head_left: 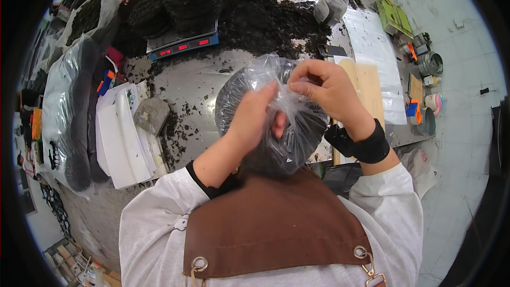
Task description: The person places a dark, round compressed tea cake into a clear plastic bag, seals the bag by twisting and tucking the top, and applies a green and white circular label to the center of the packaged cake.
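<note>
Plastic bag (297,149) at edge of table (196,82)

The table (199,84) bears a scale (184,47), papers (118,141), dark flakes (287,31).

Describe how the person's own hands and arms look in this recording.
The left hand and right hand wear no gloves. A black band circles the left forearm, and a black wristband wraps the right wrist. The loose sleeves are pale grey and end partway along the forearms.
</note>
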Available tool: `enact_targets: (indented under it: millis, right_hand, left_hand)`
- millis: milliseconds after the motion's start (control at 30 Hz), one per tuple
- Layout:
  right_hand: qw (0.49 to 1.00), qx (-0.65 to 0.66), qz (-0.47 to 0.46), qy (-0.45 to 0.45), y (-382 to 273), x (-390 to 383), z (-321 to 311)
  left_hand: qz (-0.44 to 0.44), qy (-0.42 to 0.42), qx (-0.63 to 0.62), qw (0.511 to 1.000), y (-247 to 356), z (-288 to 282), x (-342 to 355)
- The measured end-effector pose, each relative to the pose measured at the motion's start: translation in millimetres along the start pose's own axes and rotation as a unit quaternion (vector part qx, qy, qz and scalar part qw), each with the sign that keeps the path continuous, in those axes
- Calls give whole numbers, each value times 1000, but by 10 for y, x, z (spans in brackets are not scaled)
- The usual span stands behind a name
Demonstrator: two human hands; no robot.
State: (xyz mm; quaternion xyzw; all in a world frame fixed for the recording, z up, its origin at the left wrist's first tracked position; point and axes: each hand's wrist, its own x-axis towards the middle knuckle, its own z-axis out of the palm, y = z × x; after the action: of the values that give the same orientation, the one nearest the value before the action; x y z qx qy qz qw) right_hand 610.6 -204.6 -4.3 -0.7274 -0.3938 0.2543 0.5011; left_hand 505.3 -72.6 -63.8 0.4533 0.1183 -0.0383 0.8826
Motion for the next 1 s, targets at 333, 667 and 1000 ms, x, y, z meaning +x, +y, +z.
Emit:
enact_targets:
  millis: [333, 667, 1000]
  right_hand:
    - [942, -193, -268, 62, 57, -180, 146]
    - [990, -140, 15, 13, 236, -49, 86]
    - [986, 144, 70, -56, 397, -37, 30]
  left_hand:
    - [21, -86, -168, 982, 46, -115, 155]
    - [-18, -142, -95, 985, 80, -175, 139]
    - [466, 89, 567, 674, 62, -93, 265]
